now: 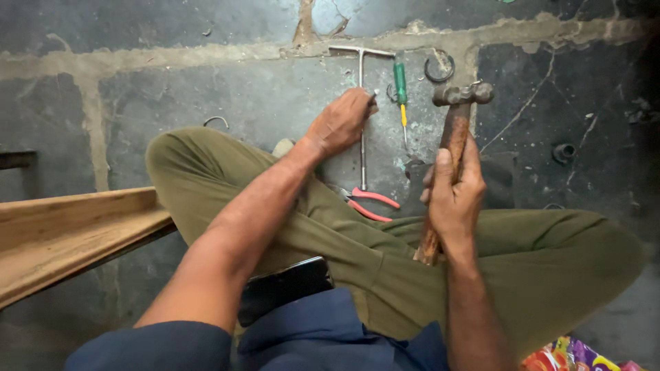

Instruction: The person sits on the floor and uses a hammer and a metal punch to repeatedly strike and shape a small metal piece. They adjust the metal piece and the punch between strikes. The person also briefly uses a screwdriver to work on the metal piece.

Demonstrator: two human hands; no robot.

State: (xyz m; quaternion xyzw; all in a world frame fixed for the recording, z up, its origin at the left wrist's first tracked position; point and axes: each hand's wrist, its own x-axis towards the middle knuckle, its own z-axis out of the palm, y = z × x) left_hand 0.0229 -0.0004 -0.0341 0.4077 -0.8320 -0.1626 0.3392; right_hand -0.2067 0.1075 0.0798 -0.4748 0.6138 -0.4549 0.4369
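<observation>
Floor [206, 82]: dark, cracked concrete with pale mortar seams; a person sits cross-legged on it in olive trousers, seen from above.
Right hand [454, 196]: grip clamped around the wooden handle of a hammer [454, 130], held upright above the right knee, its metal head at the top, off the floor.
Left hand [342, 122]: reaching forward over the left knee, fingers closed on a small metal piece at the floor; what that piece is cannot be told.
T-bar [361, 103]: a long metal T-handled tool lying flat, just beside the left hand's fingertips, its crossbar toward the far seam.
Screwdriver [401, 89]: green-handled, lying between the T-bar and the hammer head.
Pliers [370, 204]: red-handled, on the floor between the knees, below the T-bar's end.
Ring [440, 69]: a dark ring lying behind the hammer head.
Plank [69, 230]: pale timber jutting in from the left edge, close against the left thigh.
Open room: bare floor lies left of the T-bar and right of the hammer; the tools crowd the narrow strip between the hands.
Lap: a dark phone [285, 288] rests by the left forearm.
</observation>
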